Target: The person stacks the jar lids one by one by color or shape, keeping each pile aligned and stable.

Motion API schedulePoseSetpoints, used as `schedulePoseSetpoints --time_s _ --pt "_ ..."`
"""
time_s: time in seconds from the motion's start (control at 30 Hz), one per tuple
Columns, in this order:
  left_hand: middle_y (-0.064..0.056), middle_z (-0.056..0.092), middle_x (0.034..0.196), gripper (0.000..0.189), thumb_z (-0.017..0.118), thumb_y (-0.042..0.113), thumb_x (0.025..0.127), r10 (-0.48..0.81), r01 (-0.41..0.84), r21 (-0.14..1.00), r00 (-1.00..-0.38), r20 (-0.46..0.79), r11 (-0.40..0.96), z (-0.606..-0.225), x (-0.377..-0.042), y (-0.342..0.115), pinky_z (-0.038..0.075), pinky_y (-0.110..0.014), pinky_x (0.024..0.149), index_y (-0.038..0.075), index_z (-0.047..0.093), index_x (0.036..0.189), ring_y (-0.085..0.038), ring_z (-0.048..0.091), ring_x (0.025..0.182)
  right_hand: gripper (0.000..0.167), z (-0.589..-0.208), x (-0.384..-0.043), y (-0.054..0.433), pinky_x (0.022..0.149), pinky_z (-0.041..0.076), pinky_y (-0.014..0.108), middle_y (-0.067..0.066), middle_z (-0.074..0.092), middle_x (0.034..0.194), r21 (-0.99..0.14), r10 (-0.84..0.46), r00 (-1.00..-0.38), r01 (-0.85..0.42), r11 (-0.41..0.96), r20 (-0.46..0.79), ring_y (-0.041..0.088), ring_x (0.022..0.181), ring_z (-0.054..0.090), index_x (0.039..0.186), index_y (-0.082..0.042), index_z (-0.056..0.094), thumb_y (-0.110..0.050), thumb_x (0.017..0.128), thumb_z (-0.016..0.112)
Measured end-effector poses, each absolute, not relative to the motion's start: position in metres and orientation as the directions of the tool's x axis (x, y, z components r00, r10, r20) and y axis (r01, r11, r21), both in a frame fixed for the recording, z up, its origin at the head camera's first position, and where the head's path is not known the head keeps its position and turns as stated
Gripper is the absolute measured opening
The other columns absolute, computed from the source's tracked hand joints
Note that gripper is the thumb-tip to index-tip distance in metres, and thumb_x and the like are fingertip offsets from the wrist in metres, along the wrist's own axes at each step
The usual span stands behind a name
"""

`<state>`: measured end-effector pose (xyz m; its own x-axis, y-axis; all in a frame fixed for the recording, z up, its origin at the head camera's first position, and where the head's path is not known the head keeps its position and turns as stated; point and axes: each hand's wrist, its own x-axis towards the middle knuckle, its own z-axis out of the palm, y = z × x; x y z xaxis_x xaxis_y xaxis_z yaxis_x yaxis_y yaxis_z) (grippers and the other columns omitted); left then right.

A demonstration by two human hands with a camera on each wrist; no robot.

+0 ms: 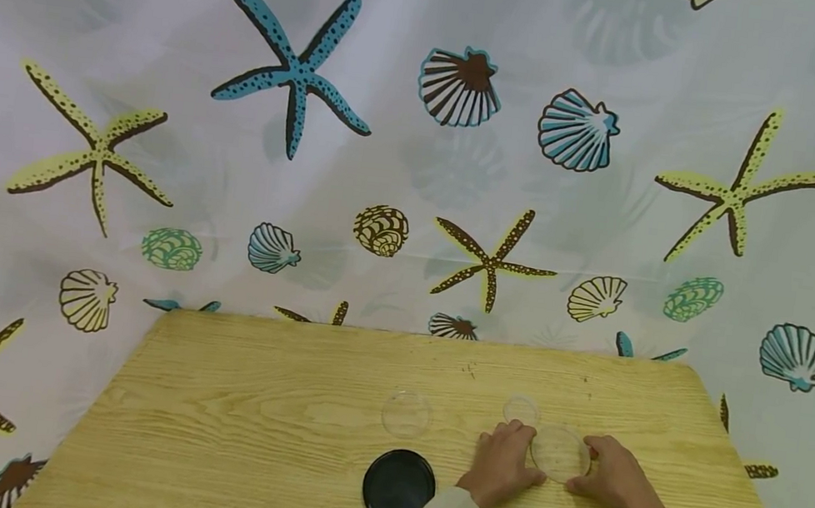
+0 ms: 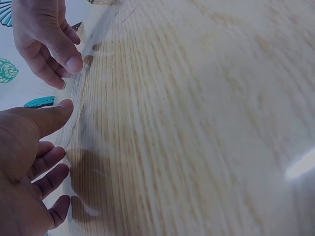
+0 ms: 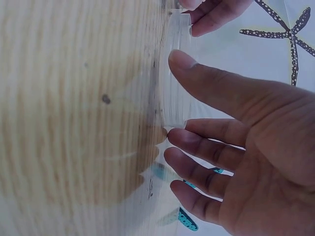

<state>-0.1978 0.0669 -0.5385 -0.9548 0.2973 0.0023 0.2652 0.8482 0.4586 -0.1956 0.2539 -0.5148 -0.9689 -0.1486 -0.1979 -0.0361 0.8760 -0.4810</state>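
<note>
- From the head view, we are seeing the clear dish (image 1: 561,454) lying flat between the two hands, over the wooden table (image 1: 246,412). The left hand (image 1: 503,463) is holding its left rim and the right hand (image 1: 611,476) its right rim, thumbs on the near side, fingers set fairly wide around the edge.
- Only here are we finding a smaller clear disc (image 1: 521,409) sitting just beyond the left hand, another clear disc (image 1: 407,414) lying farther left, and a black round dish (image 1: 399,489) resting nearer the front.
- From the left wrist, we are looking low along the wood, so the dish is showing only as a faint thin edge between the hands. The left thumb is standing well apart from the bent fingers. A streak of light (image 2: 301,164) is gleaming on the wood.
- From the right wrist, we are seeing the dish's ridged side, which the head view is not revealing. The right thumb is crossing before it, the fingers spreading apart; left fingertips are showing at the far end. Whether the dish is touching the wood, we cannot tell.
</note>
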Motion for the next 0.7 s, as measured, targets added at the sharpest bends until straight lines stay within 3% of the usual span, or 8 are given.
schedulePoseSetpoints --time_s 0.33,0.7 --pt "0.006 0.062 0.109 0.050 0.079 0.038 0.075 0.293 0.261 0.465 -0.956 0.003 0.846 -0.5403 -0.1990 0.0696 0.040 -0.030 0.074 0.016 0.063 0.118 -0.012 0.057 0.099 0.079 -0.5137 -0.1945 0.2545 0.085 0.047 0.048 0.017 0.060 0.108 -0.487 -0.149 -0.968 -0.033 0.872 -0.201 0.028 0.097 0.058 0.123 0.012 0.052 -0.029 0.066 0.086" --pt "0.005 0.062 0.110 0.048 0.076 0.038 0.078 0.282 0.245 0.476 -0.959 -0.006 0.844 -0.5401 -0.1998 0.0721 0.041 -0.032 0.078 0.015 0.063 0.118 -0.013 0.056 0.099 0.070 -0.5133 -0.1947 0.2558 0.079 0.047 0.043 0.012 0.060 0.102 -0.512 -0.142 -0.970 -0.021 0.858 -0.198 0.020 0.087 0.054 0.120 0.007 0.056 -0.028 0.067 0.086"
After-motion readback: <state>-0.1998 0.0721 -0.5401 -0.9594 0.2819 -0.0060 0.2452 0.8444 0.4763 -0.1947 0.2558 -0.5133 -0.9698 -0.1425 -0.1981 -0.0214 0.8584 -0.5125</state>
